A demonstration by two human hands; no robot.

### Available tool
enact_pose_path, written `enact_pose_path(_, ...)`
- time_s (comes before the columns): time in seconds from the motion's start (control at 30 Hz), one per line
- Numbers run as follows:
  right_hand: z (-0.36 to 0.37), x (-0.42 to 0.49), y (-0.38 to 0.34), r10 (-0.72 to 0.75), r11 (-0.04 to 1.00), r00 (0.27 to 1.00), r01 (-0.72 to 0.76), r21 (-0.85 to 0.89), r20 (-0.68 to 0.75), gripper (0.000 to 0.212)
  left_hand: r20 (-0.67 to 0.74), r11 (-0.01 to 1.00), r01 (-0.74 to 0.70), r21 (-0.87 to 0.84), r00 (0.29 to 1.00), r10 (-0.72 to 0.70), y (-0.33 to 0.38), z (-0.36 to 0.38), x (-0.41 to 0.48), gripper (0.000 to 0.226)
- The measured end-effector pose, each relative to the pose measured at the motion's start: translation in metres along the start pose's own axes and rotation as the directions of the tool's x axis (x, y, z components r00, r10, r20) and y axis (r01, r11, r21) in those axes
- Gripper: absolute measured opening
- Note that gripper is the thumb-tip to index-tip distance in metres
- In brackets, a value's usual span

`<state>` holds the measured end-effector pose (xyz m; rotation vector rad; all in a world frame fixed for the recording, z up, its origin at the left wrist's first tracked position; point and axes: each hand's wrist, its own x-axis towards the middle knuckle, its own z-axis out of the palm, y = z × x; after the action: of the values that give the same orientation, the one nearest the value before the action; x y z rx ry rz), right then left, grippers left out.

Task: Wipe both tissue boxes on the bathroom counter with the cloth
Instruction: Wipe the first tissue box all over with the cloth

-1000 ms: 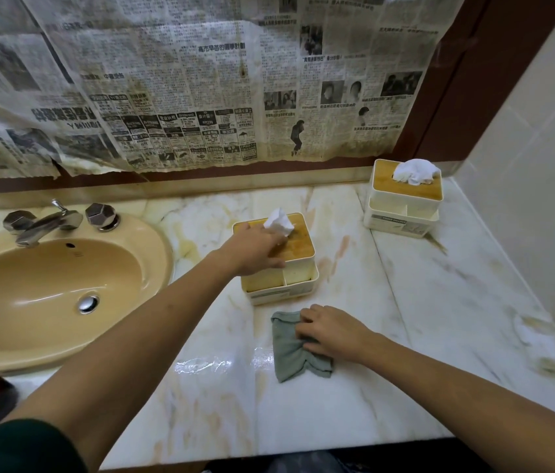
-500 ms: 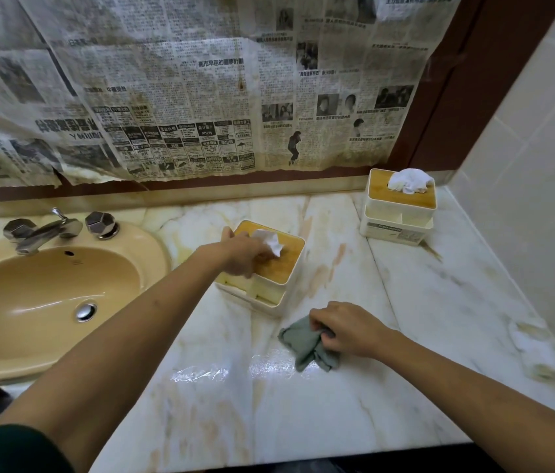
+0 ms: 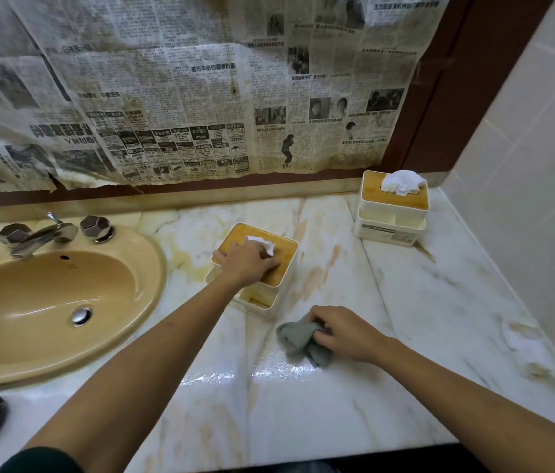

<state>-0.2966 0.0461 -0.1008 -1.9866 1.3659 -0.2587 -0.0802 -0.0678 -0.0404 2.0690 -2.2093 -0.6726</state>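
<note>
Tipping worried me: my left hand gripped the tilted cream bamboo-lidded tissue box from above; right hand clutched the crumpled grey-green cloth.

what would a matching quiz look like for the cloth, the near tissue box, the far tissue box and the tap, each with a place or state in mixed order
Things:
1. cloth
2. near tissue box
3. far tissue box
4. tap

Places or states:
A. back right corner of the counter, no hand on it
B. bunched in the right hand on the counter
C. held at its top by the left hand
D. behind the sink

Pairs: 1-B, 2-C, 3-A, 4-D
</note>
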Motion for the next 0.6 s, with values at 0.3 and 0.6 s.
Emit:
enact_pose_path(0.3, -0.019, 0.006, -0.005, 0.324, 0.743, 0.907, -0.066, 0.666, -0.27, 0.01, 0.11, 0.956, 0.049, -0.29, 0.994, -0.017, -0.028, -0.026, 0.011, 0.049)
enact_pose_path(0.6, -0.014, 0.047, -0.055, 0.362, 0.755, 0.795, 0.056, 0.653, -0.487, 0.013, 0.207, 0.606, 0.068, -0.793, 0.965, 0.162, -0.025, -0.036, -0.004, 0.029)
